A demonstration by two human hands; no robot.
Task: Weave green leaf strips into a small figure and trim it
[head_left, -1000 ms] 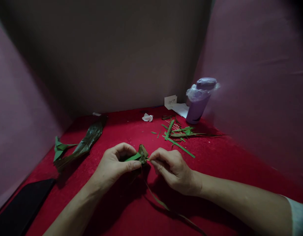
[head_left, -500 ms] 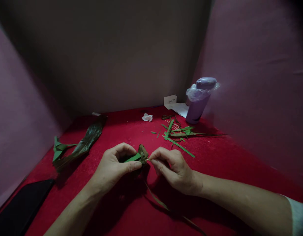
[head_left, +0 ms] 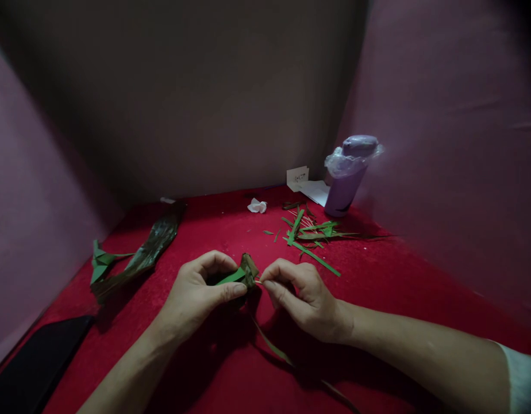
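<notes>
A folded leaf bundle (head_left: pixel 249 269), green with a brownish crumpled end, is pinched between the thumb and fingers of my left hand (head_left: pixel 205 287). My right hand (head_left: pixel 302 296) is closed on a thin pale stick (head_left: pixel 258 282), whose other end meets the bundle's brown end. Whether the stick goes into the leaf or only touches it, I cannot tell. From beneath the bundle a long narrow leaf strip (head_left: pixel 274 348) trails toward the front of the red table. My left fingers hide much of the bundle.
Cut green leaf strips (head_left: pixel 315 255) and thin sticks (head_left: pixel 304 218) lie beyond my right hand. Behind them stands a purple cup (head_left: pixel 345 190) topped with plastic wrap, beside white cards (head_left: pixel 297 177). Crumpled tissue (head_left: pixel 257 206) lies mid-table. At left are a long dark leaf (head_left: pixel 151 247) and a black flat object (head_left: pixel 41 362).
Both hands keep almost the same pose, with the stick still at the bundle's brown end. The whole view has shifted very slightly.
</notes>
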